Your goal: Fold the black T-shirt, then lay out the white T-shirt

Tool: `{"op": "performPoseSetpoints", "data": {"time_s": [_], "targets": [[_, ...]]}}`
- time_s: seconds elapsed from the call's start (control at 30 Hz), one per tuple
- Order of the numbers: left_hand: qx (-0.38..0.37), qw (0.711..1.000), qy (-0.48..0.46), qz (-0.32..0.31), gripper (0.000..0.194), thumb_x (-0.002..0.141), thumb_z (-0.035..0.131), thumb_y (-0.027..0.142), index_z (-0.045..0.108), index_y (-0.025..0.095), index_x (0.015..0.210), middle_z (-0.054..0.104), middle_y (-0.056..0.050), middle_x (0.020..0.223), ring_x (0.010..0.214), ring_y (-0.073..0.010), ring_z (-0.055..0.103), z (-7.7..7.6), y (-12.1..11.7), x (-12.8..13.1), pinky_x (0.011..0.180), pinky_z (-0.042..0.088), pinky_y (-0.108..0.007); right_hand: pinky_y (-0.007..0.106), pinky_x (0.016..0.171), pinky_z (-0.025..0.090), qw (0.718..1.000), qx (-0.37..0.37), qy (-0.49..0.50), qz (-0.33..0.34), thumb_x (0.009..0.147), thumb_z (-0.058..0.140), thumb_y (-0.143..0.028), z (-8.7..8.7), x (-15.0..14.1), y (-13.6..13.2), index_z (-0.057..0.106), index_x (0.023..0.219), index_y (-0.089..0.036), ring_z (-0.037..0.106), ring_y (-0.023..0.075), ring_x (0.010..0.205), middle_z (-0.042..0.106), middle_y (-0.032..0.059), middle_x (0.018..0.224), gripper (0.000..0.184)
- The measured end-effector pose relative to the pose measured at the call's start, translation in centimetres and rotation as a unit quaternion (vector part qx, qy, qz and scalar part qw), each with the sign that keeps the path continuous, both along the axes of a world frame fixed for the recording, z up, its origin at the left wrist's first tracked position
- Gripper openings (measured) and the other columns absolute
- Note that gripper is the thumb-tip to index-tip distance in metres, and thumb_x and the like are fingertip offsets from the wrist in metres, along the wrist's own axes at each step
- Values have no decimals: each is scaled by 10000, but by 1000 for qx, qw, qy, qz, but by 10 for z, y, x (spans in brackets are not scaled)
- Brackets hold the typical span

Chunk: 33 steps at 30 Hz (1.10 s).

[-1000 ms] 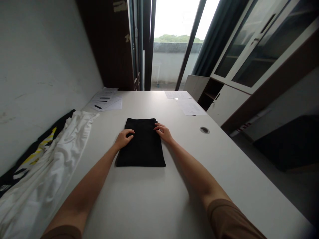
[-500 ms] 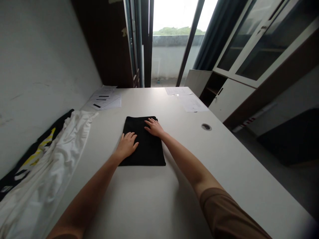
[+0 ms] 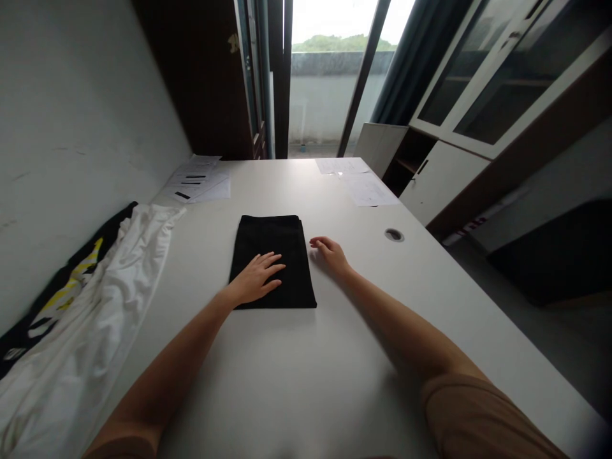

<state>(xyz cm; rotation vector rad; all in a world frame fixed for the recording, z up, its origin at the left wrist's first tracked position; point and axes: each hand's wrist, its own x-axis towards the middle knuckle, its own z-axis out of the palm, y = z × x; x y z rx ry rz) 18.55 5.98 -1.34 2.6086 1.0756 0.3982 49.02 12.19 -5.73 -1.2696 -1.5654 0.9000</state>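
A folded black cloth point(image 3: 277, 245) lies flat in the middle of the white table point(image 3: 296, 370). My left hand point(image 3: 255, 278) rests flat on the cloth's near left part, fingers spread and open. My right hand point(image 3: 331, 254) sits on the table just beside the cloth's right edge, fingers loosely curved and apart, holding nothing.
A heap of white fabric point(image 3: 90, 319) with a black and yellow garment point(image 3: 62, 290) lies along the left wall. Printed papers point(image 3: 197, 185) sit at the far left, more sheets point(image 3: 363, 188) at the far right. A round cable hole point(image 3: 393, 235) is right of the cloth.
My right hand slid off the cloth to the table beside its right edge. My left hand moved toward the cloth's near part and lies flat on it.
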Motion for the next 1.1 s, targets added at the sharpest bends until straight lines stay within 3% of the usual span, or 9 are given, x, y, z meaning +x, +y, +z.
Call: {"op": "performPoseSetpoints", "data": {"time_s": [0.17, 0.27, 0.37, 0.5, 0.63, 0.8, 0.93, 1.1], "targets": [[-17, 1000, 2, -22, 541, 980, 614, 504, 544, 328, 1486, 440, -67, 1616, 1541, -309, 313, 4, -3, 2, 1272, 153, -607, 413, 907, 582, 991, -99, 75, 48, 932, 602, -485, 17, 1, -69, 692, 1097, -235, 743, 241, 988, 733, 62, 1125, 312], [-15, 1000, 12, -18, 536, 999, 577, 519, 529, 334, 1499, 429, -64, 1624, 1542, -308, 312, 3, -6, 2, 1269, 147, -614, 347, 688, 628, 977, -173, 99, 69, 898, 664, -479, 29, -3, -94, 687, 1123, -235, 733, 268, 1012, 695, 95, 1200, 332], [-15, 1000, 10, -9, 456, 1038, 524, 454, 545, 346, 1481, 455, -52, 1608, 1528, -289, 344, 0, -8, 1, 1265, 176, -604, 326, 658, 642, 971, -179, 132, 89, 891, 683, -482, 38, -6, -109, 676, 1172, -241, 710, 266, 1061, 661, 102, 1270, 370], [-9, 1000, 13, -7, 434, 1050, 506, 398, 542, 341, 1478, 452, -56, 1609, 1527, -282, 342, -6, -7, 0, 1259, 190, -603, 359, 746, 654, 975, -131, 149, 101, 885, 693, -489, 42, -11, -118, 671, 1187, -243, 683, 254, 1099, 657, 85, 1269, 390], [-8, 1000, 5, -9, 428, 1060, 472, 383, 530, 353, 1483, 465, -52, 1599, 1520, -283, 351, -9, -5, 0, 1253, 195, -608, 342, 708, 647, 972, -164, 128, 110, 886, 698, -489, 40, -16, -118, 652, 1255, -263, 698, 226, 997, 699, 64, 1121, 436], [9, 1000, 0, 24, 455, 1055, 464, 310, 499, 323, 1509, 394, -73, 1642, 1520, -291, 348, -10, -7, 6, 1244, 219, -607, 305, 671, 627, 983, -132, 86, 99, 879, 701, -487, 39, -19, -119, 704, 1202, -264, 699, 227, 990, 698, 66, 1151, 393], [8, 1000, 2, 3, 455, 1056, 462, 297, 504, 337, 1507, 400, -57, 1641, 1525, -284, 338, -10, -9, 11, 1251, 197, -612, 254, 575, 588, 966, -169, 81, 179, 922, 643, -513, 47, -19, -120, 763, 1130, -220, 685, 228, 967, 745, 81, 1072, 379], [-15, 1000, 12, -22, 478, 1035, 522, 446, 512, 380, 1508, 390, -42, 1648, 1549, -312, 282, -11, -10, 9, 1250, 137, -652, 263, 623, 617, 936, -202, 114, 264, 902, 670, -535, 59, -19, -125, 769, 1182, -240, 635, 276, 1169, 675, 91, 1337, 419]]}}
